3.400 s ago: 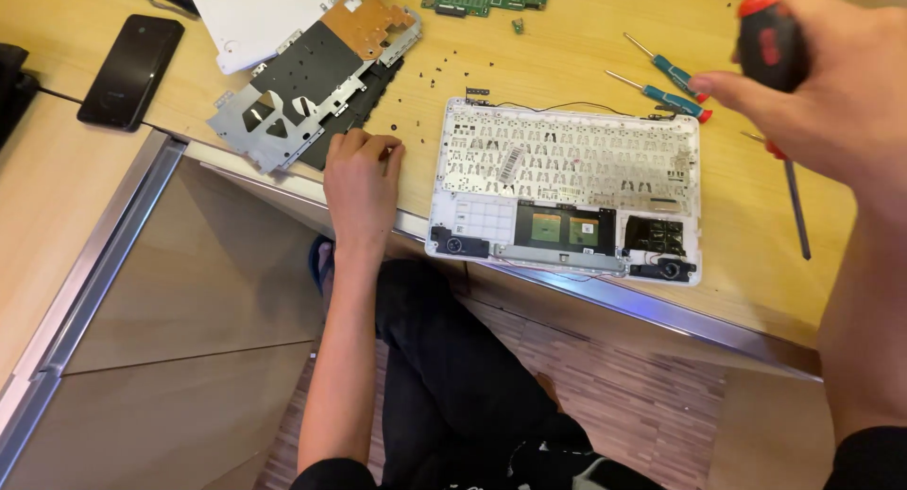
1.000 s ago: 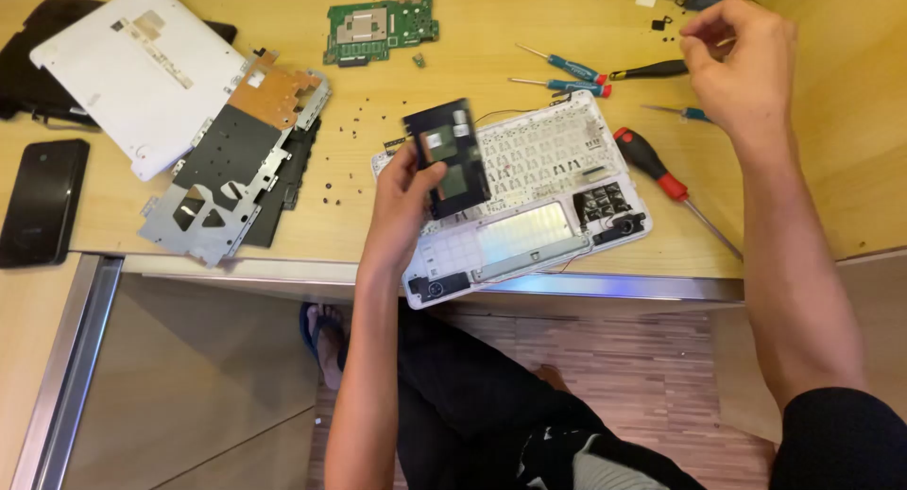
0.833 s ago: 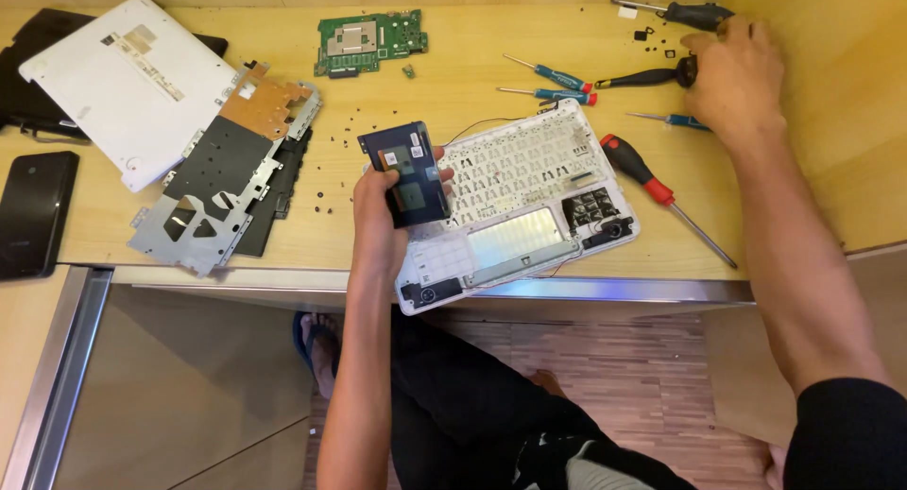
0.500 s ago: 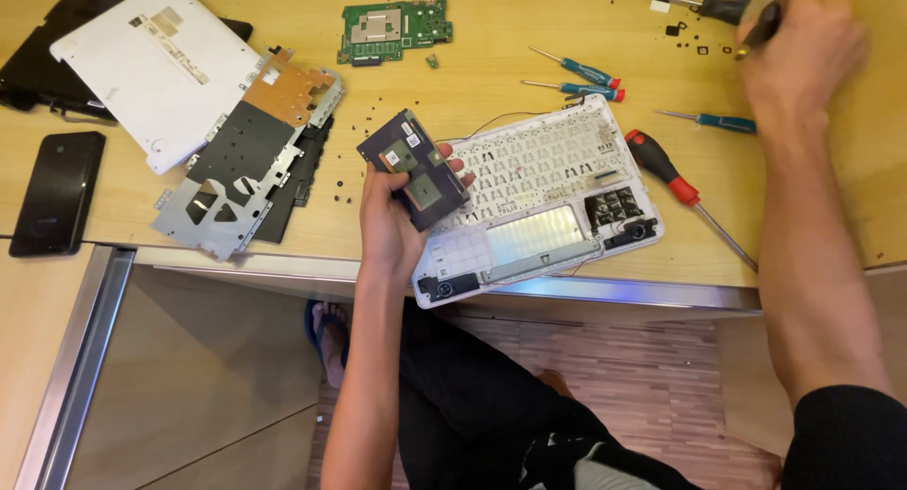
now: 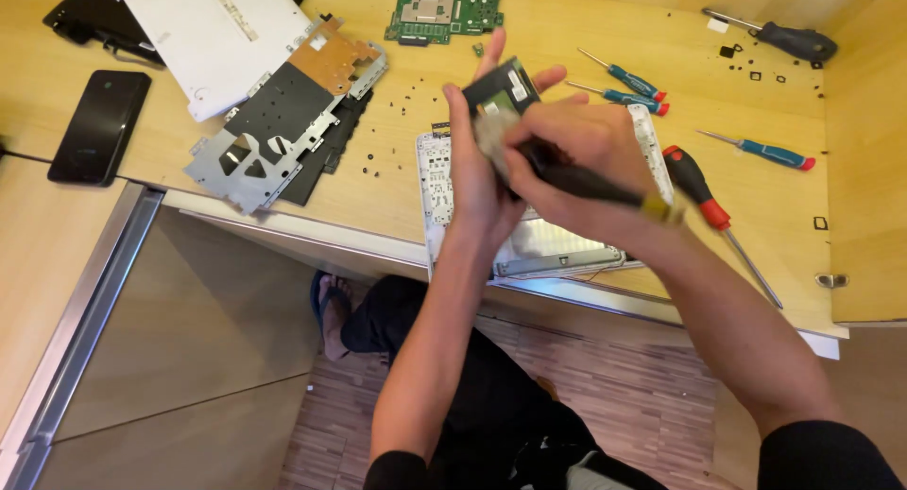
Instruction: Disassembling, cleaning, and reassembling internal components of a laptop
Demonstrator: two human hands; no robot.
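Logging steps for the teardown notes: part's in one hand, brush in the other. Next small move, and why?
Probably a short brush stroke across the part. The left hand holds the small dark part tilted above the open laptop base, and the right hand grips the black-handled brush with its pale bristles already at the part's lower edge.

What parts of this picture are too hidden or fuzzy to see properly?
- Head view: the brush tip is blurred and sits behind the right hand.
- Head view: the small dark part is mostly covered by the left hand.
- Head view: the middle of the white keyboard shell hides under both hands.
- Head view: the black laptop piece runs off the top edge.
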